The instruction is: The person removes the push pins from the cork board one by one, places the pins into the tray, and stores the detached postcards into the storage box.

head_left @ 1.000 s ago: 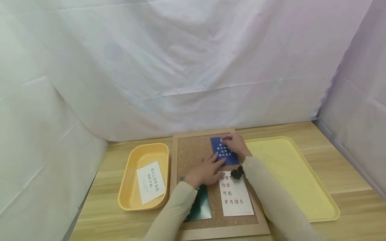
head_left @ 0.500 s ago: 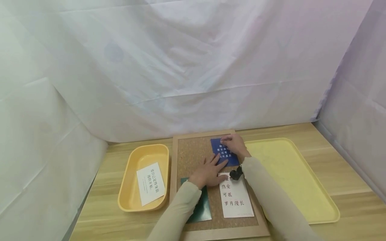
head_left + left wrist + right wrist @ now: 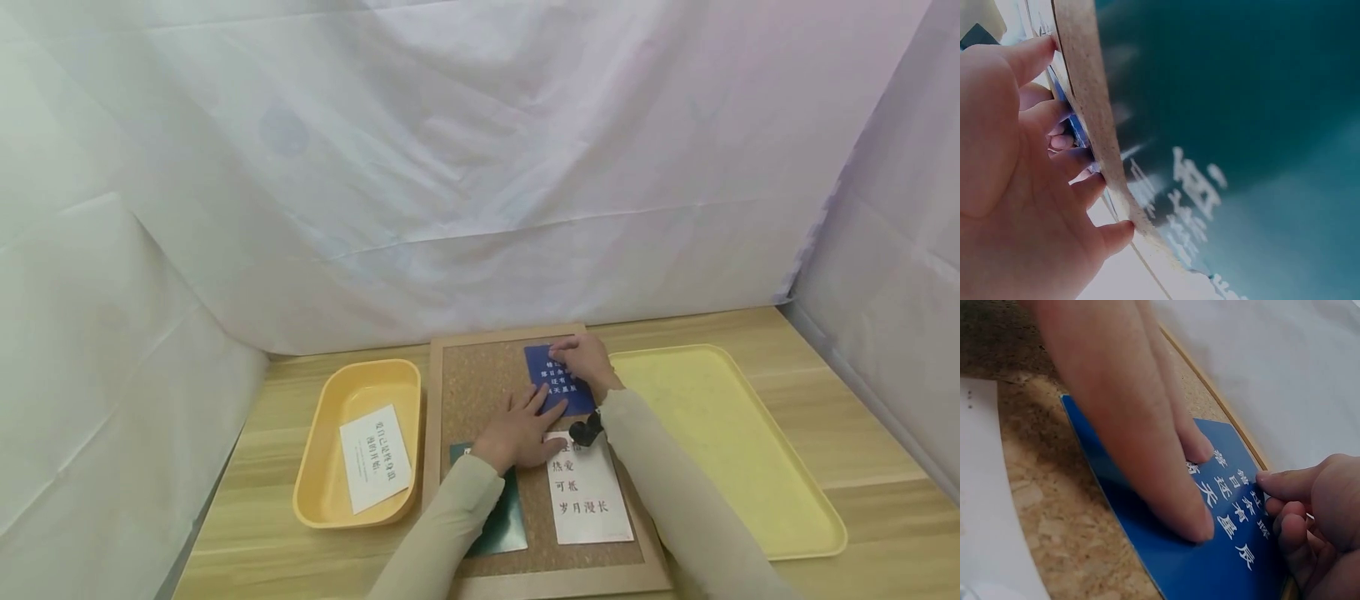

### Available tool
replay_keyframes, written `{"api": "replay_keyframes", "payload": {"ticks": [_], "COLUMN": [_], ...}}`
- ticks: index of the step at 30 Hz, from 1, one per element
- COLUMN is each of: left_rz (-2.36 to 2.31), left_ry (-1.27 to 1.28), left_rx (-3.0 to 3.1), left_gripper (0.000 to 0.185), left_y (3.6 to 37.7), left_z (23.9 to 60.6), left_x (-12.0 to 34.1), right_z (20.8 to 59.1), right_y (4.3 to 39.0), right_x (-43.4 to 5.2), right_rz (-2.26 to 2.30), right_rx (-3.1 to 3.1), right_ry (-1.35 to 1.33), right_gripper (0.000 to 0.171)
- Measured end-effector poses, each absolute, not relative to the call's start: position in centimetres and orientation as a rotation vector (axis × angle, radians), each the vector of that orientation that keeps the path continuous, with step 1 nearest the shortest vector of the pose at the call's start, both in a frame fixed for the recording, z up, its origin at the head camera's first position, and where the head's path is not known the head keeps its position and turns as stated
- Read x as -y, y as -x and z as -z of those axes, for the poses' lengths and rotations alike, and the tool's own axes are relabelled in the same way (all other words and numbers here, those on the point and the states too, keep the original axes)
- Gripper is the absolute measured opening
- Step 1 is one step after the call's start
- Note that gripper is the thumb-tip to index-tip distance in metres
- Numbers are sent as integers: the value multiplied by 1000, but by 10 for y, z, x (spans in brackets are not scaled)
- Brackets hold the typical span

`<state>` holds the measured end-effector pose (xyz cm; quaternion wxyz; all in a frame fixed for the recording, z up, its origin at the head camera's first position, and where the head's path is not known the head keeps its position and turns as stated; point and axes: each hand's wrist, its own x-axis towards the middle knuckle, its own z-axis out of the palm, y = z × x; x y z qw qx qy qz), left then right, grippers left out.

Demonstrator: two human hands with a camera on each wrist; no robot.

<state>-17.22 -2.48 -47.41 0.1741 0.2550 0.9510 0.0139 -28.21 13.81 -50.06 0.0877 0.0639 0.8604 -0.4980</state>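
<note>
A blue card (image 3: 551, 377) with white writing lies at the far right of the cork board (image 3: 480, 375). My left hand (image 3: 543, 400) is flat, and its straight fingers (image 3: 1147, 437) press on the card (image 3: 1222, 550) near its lower edge. My right hand (image 3: 570, 346) is curled at the card's top edge, with its thumb tip and fingers (image 3: 1272, 494) pinching there. What may sit between them is hidden. The left wrist view shows my left palm (image 3: 1016, 187) beside a dark green card (image 3: 1241, 125).
On the board's near half lie a white card (image 3: 588, 492) with black writing and the green card (image 3: 498, 517). Left of the board, a deep yellow bin (image 3: 307, 467) holds another white card (image 3: 373, 454). A shallow yellow tray (image 3: 720, 433) is on the right. White cloth walls close in the table.
Both hands stay on the blue card. The left fingers have shifted a little on its lower edge. Nothing was lifted or let go.
</note>
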Motion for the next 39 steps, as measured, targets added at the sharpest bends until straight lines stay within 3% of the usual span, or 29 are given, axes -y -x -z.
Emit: {"api": "replay_keyframes", "payload": {"ticks": [39], "left_rz": [-10], "left_ry": [-692], "left_rx": [-2703], "left_gripper": [63], "left_y": [172], "left_z": [473], "left_x": [21], "right_z": [498], "right_y": [281], "right_x": [-138], "right_rz": [1464], "right_rx": [-2567], "right_ry": [-155], "right_gripper": [19]}}
